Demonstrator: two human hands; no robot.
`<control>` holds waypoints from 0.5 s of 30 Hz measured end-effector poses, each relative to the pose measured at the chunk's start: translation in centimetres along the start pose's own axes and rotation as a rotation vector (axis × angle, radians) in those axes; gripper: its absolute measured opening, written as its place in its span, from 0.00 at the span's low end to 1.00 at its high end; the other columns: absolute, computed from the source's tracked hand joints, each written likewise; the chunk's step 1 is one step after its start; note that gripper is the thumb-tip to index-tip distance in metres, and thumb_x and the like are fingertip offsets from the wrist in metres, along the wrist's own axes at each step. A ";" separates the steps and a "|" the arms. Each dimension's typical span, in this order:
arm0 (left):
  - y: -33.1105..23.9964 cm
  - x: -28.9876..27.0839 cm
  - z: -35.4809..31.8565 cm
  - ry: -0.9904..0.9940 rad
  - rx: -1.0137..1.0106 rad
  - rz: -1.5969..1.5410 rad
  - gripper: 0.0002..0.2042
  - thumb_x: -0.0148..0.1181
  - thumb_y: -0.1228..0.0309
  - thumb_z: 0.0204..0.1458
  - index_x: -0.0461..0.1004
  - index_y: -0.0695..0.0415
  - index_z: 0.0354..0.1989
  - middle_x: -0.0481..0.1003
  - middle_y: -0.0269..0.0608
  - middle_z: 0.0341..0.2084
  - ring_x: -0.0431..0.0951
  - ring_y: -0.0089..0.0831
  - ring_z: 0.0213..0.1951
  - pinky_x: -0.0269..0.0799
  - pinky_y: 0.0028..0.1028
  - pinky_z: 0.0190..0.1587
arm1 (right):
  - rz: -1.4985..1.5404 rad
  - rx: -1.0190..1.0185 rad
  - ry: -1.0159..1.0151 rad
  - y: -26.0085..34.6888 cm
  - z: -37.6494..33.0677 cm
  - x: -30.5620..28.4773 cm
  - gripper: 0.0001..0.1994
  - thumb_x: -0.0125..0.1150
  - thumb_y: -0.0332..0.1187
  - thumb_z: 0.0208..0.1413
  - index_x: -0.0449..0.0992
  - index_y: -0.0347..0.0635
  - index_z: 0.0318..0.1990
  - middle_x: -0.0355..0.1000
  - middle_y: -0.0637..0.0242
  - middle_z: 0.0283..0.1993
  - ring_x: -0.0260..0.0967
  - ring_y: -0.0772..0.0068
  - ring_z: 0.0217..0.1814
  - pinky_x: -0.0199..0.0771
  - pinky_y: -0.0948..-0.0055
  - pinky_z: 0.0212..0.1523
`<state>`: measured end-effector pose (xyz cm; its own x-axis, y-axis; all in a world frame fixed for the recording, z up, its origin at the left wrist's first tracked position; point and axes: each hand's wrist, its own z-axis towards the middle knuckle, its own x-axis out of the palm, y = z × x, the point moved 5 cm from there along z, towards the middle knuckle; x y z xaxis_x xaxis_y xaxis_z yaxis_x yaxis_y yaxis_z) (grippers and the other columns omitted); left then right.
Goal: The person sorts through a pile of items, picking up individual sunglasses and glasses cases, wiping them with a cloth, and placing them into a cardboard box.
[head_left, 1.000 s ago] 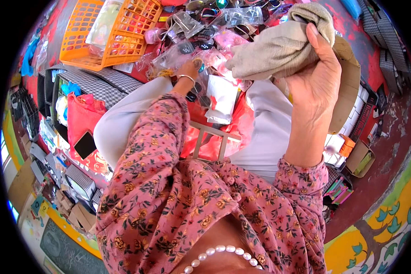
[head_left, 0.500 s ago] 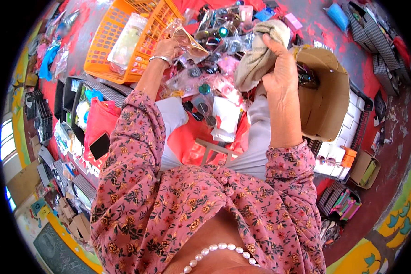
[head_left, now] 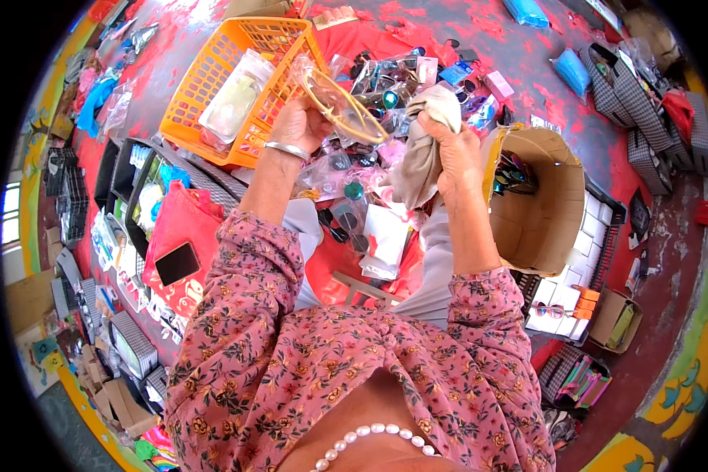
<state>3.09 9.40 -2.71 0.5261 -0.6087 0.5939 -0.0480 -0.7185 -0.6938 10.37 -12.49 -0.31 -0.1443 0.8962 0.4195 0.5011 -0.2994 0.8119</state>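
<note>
A pair of glasses (head_left: 340, 104) with a thin pale-amber frame is held up above a heap of packaged sunglasses (head_left: 385, 79) on the red floor (head_left: 527, 47). The left hand (head_left: 297, 126) has its grip closed on one end of the frame, fingers curled around it, a silver bangle (head_left: 285, 149) on the wrist. The glasses tilt from the upper left down toward the right, and their far end comes close to the beige cloth (head_left: 422, 149), though whether they touch cannot be told. The right hand (head_left: 458, 157) has its grip closed tight on that cloth, which bunches above the fist and hangs below it.

Just left of the left hand stands an orange plastic basket (head_left: 204, 79) with a clear packet (head_left: 236, 98) lying in it. Right of the right hand, an open cardboard box (head_left: 547, 212) holds several dark sunglasses (head_left: 515, 173). Lower left, a phone (head_left: 177, 263) lies on a red bag (head_left: 182, 236). Both forearms wear pink floral sleeves (head_left: 244, 315).
</note>
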 end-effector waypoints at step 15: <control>2.7 3.0 0.7 0.067 0.052 0.024 0.09 0.45 0.69 0.53 0.69 0.60 0.35 0.73 0.37 0.26 0.73 0.24 0.27 0.71 0.24 0.30 | -0.343 -0.200 0.321 -2.6 0.2 3.4 0.31 0.68 0.31 0.38 0.62 0.31 0.51 0.68 0.59 0.41 0.67 0.74 0.40 0.69 0.76 0.41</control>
<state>5.13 5.84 -3.08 0.4670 -0.6479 0.6018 -0.0151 -0.6863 -0.7272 8.79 -8.58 -1.06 -0.5428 0.8172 0.1935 0.2103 -0.0908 0.9734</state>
